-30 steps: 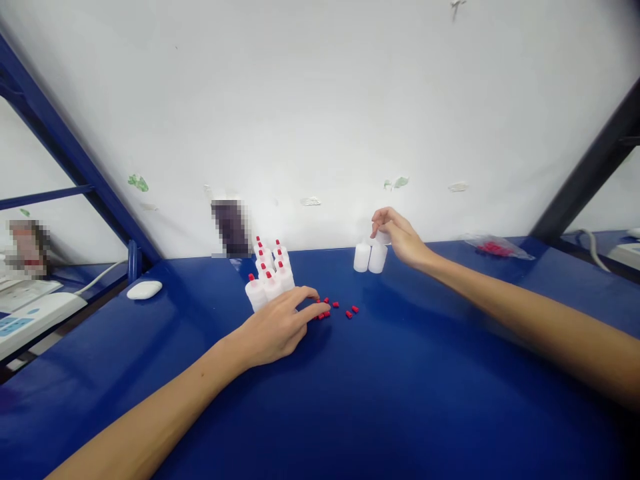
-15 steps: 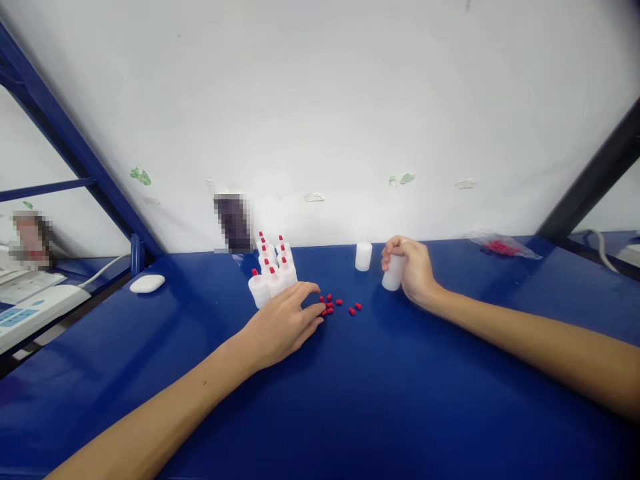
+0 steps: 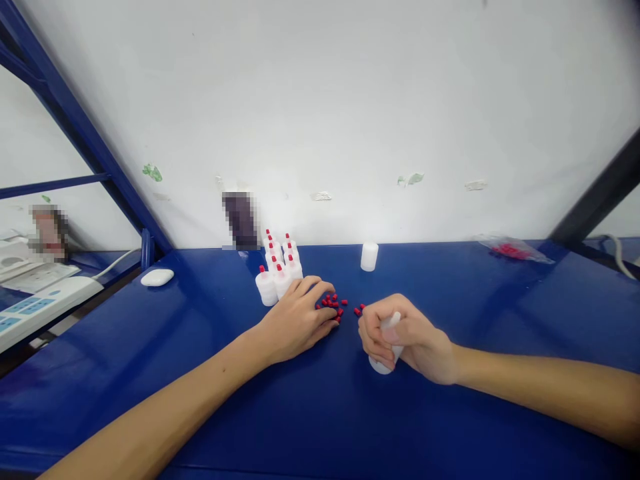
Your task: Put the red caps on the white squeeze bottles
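My right hand (image 3: 407, 337) is wrapped round a white squeeze bottle (image 3: 384, 365), its bare pointed nozzle showing above the thumb. The bottle is held slightly tilted near the front of the small caps. My left hand (image 3: 300, 323) rests low over the table with curved fingers apart, the tips around a loose pile of red caps (image 3: 330, 303); whether a fingertip touches one I cannot tell. Other red caps (image 3: 357, 311) lie just beside the right hand's fingers. Behind the left hand stands a group of white bottles (image 3: 267, 288) topped with red caps.
A single white bottle (image 3: 369, 257), with no nozzle visible, stands at the back of the blue table (image 3: 320, 427). At the back right lies a clear bag of red caps (image 3: 513, 251). A white rounded case (image 3: 157, 277) and a power strip (image 3: 45, 307) are on the left.
My right hand has brought its bottle nearer and lower, and the bottle's nozzle now shows. My left hand stays at the red caps, its fingers slightly more spread. The view has shifted a little.
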The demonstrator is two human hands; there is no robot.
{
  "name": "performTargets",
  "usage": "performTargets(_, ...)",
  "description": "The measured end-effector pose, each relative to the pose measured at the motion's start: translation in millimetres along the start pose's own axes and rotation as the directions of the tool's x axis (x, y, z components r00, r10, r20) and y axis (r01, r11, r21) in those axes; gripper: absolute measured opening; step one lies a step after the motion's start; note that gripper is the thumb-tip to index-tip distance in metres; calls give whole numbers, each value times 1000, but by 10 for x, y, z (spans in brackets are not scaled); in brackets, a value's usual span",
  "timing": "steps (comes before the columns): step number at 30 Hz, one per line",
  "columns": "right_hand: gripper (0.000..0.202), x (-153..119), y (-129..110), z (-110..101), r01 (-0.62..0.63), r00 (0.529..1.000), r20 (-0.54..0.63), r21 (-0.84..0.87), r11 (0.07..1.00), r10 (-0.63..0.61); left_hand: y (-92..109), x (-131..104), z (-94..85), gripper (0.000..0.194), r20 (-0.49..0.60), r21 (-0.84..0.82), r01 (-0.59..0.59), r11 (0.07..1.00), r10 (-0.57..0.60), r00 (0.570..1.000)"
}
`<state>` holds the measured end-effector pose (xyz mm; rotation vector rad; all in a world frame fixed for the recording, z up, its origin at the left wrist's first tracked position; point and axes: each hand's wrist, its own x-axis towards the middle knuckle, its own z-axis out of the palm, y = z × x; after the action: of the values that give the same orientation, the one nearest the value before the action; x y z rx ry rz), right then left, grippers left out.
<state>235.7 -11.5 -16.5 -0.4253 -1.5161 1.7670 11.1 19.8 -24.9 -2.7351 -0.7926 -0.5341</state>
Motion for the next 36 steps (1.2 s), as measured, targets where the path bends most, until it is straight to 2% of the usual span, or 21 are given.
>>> performTargets(2, 13, 11, 21, -2, 10, 1000, -17, -16, 1000, -11, 20, 20, 12, 25, 8, -5, 8, 1000, -8, 1000)
performTargets(9, 13, 69, 72, -81, 37, 997, -74, -17, 999, -38, 112, 77, 42, 21, -65, -22, 99, 995, -100, 993)
performTargets(14, 11, 73, 70, -120, 65, 993, -95, 11, 998, -64, 161, 100, 29, 24, -37, 35, 51, 998, -49, 998)
performTargets(24, 14, 61, 55, -137, 71, 995, -71, -8, 997, -72, 163, 122, 58, 22, -31, 0, 33, 999, -33, 999)
performTargets(29, 14, 70, 88, -148, 95, 990, -100, -21, 995, -97, 155, 123, 62, 22, -44, -15, 11, 1000, -12, 999)
performTargets(32, 11, 77, 102, -172, 83, 993, -79, -27, 996, -85, 140, 111, 76, 21, -59, 13, -53, 999, 53, 997)
performTargets(36, 12, 99, 94, -195, 53, 999, 8, -24, 998, -53, 120, 89, 77, 17, -84, 67, -138, 988, 143, 986)
